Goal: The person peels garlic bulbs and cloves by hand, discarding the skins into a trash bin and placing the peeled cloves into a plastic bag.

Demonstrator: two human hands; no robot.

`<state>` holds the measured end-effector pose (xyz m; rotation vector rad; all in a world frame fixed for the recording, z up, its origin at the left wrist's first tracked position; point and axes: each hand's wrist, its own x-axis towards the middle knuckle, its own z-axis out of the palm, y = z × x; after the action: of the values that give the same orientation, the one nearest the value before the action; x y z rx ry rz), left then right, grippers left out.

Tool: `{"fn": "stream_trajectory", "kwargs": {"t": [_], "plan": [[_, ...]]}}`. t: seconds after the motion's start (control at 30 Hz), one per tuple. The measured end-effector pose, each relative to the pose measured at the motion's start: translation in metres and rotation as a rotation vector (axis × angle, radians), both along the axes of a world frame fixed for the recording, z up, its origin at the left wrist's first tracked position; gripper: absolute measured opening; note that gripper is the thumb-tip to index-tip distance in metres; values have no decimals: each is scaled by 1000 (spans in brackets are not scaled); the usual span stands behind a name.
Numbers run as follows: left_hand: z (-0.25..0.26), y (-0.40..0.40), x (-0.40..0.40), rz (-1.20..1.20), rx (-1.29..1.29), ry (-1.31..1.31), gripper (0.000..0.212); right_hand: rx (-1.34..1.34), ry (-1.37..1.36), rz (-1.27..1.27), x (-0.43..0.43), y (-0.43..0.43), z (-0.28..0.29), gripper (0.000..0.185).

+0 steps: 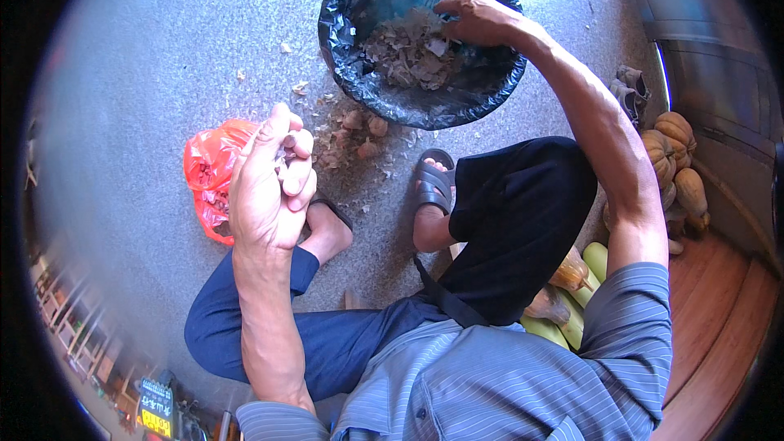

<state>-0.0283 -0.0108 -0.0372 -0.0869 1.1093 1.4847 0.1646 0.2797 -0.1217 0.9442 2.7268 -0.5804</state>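
Observation:
My left hand [275,177] is raised palm up with curled fingers, holding small pale papery pieces, probably garlic. Just behind it on the floor lies a red plastic bag [214,153] with small reddish-white pieces inside. My right hand [478,18] reaches over a round bin lined with a black plastic bag [422,116], its thumb and fingers apart above a heap of dry papery skins [410,52]. Between bag and bin, several garlic bulbs [367,141] lie on the floor among loose skins.
My sandalled feet [435,187] rest either side of the floor scraps. Pumpkins [664,153] and long green gourds [569,318] lie at the right, near a pair of shoes [629,95] and a door [723,92]. Racks stand at the far lower left.

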Motion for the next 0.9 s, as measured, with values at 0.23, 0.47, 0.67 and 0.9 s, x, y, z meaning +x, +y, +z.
{"fn": "stream_trajectory", "kwargs": {"t": [0.23, 0.47, 0.67, 0.9], "plan": [[3, 2, 3, 5, 17, -35, 23, -106, 145, 157, -23, -1, -15, 21], [1, 2, 1, 17, -16, -45, 24, -26, 28, 306, -78, -12, -66, 19], [5, 6, -8, 86, -3, -103, 27, 29, 262, 287, -74, -3, -118, 19], [-7, -5, -19, 153, 267, -362, 54, -48, 342, 272, -84, -40, 24, 25]]}}
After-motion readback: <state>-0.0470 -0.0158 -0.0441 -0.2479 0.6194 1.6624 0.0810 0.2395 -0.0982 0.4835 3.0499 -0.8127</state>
